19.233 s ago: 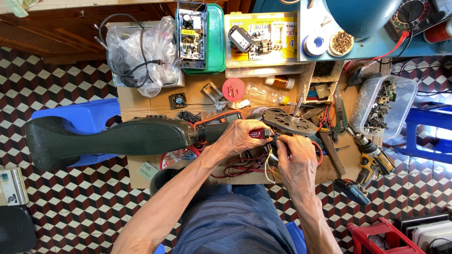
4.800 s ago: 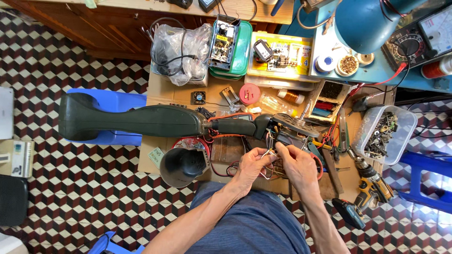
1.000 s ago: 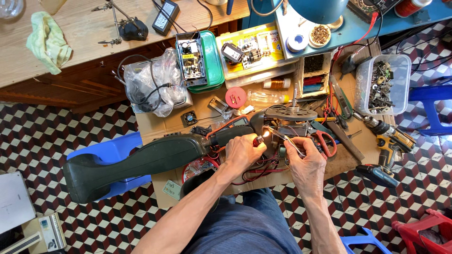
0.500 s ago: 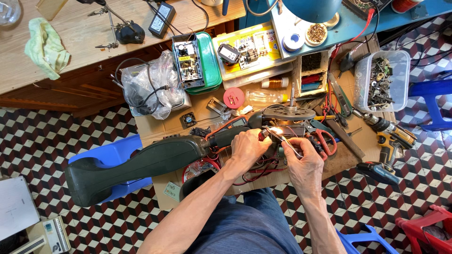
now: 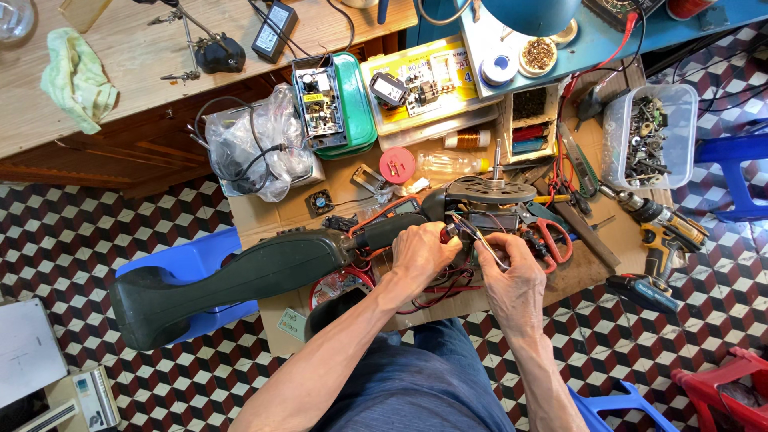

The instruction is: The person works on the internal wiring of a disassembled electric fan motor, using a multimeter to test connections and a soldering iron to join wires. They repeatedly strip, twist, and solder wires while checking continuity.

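Two hands at work over a cardboard sheet (image 5: 272, 224) on the tiled floor. Left hand (image 5: 420, 254): fingers curled shut on the neck of a dark green housing (image 5: 232, 280), steadying it where it meets the motor (image 5: 490, 200). Right hand (image 5: 516, 276): fingertips pinched on thin wires (image 5: 480, 240) beside the motor, apparently to keep them clear. Red scissors (image 5: 552, 236) lie just right; a drill (image 5: 660, 232) further right. Wire ends hidden under the fingers; the housing's interior cannot be made out.
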